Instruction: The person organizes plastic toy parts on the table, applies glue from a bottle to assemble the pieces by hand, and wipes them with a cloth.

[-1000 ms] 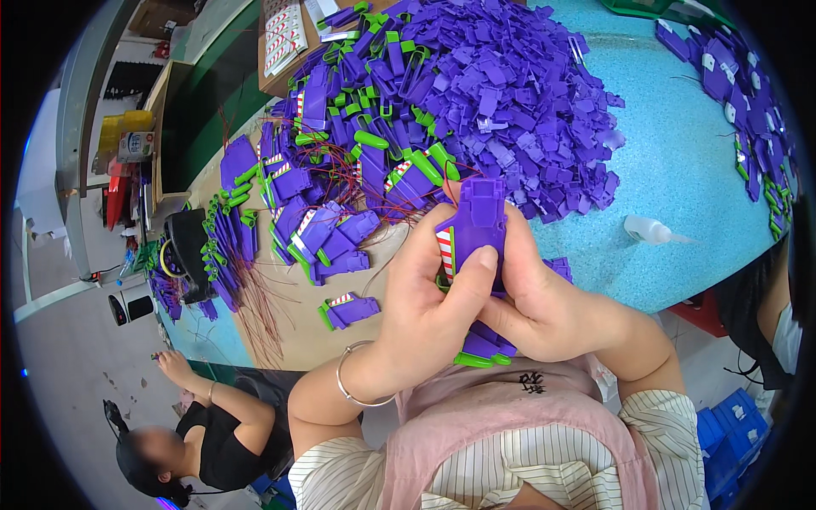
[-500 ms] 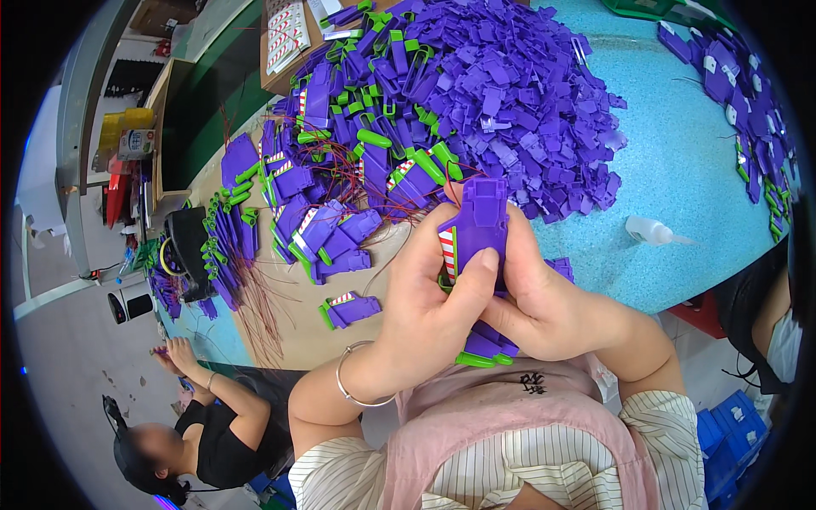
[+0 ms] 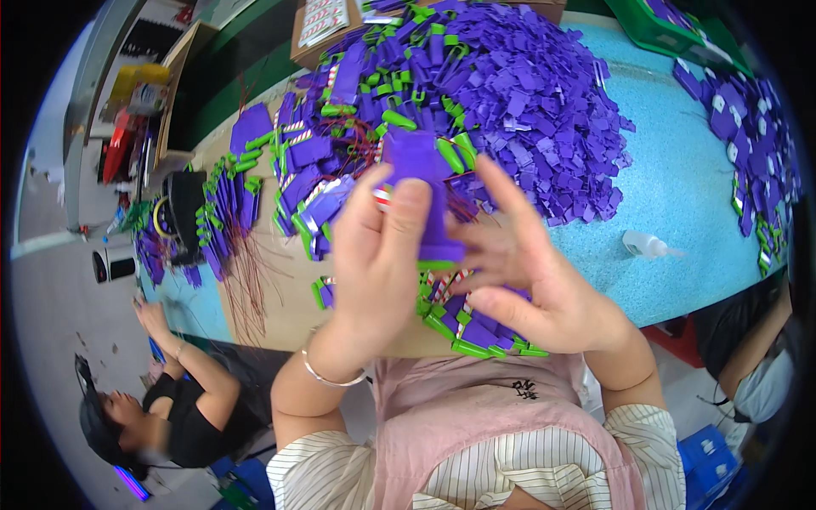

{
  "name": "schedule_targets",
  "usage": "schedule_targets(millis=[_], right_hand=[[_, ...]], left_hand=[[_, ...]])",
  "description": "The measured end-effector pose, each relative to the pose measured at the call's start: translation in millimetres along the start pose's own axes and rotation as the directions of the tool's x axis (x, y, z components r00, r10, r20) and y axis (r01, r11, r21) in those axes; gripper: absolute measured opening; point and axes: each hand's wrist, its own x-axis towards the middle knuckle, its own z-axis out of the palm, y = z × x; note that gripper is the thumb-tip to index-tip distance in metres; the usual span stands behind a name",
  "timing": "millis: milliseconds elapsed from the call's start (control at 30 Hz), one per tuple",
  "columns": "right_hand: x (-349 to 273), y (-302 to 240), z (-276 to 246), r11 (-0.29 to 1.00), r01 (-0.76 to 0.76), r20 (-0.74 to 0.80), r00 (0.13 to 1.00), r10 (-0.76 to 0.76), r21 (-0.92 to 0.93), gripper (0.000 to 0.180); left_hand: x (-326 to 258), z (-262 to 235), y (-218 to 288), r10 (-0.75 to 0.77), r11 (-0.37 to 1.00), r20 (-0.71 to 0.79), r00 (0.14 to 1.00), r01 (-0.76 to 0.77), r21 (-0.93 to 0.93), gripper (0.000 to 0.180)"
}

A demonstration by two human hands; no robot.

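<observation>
My left hand [image 3: 370, 255] grips a purple plastic housing [image 3: 415, 157] upright, thumb across its face; a bit of red-and-white striped label shows beside the thumb. Motion blurs the piece. To its right, my right hand [image 3: 548, 293] is apart from it with fingers spread and nothing held. Beneath the hands, at the table's near edge, lies a cluster of purple housings with green ends [image 3: 484, 331]. More striped purple-and-green pieces [image 3: 323, 208] with thin red wires lie just beyond my left hand.
A big heap of purple plastic parts [image 3: 544, 110] covers the table's far middle. A small white dropper bottle [image 3: 644, 245] lies on the blue tabletop [image 3: 612, 280]. At the far right are a green crate [image 3: 654, 34] and another pile of parts [image 3: 739, 127]. A co-worker [image 3: 183, 391] sits at the left.
My right hand has let go of the purple housing and drawn away with its fingers spread. My left hand has moved left, carrying the housing. The view has shifted slightly.
</observation>
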Motion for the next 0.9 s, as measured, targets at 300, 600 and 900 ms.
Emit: schedule_targets(millis=[300,600,900], right_hand=[[-112.7,12.4,-18.9,0.505,0.213,-0.371,0.458,-0.808,-0.836,0.029],[-116.6,46.7,-79.2,0.659,-0.213,-0.690,0.302,-0.658,-0.721,0.069],[-111.7,65.1,-99.4,0.789,-0.129,-0.734,0.481,-0.479,-0.600,0.048]], left_hand=[[-43.5,-38.7,-47.2,0.130,0.761,0.002,0.992,-0.101,0.641,0.027],[-40.4,-8.8,-68.3,0.276,0.730,0.146,0.950,-0.306,0.611,0.035],[-53.7,-36.1,-65.3,0.282,0.743,0.103,0.954,-0.284,0.606,0.037]])
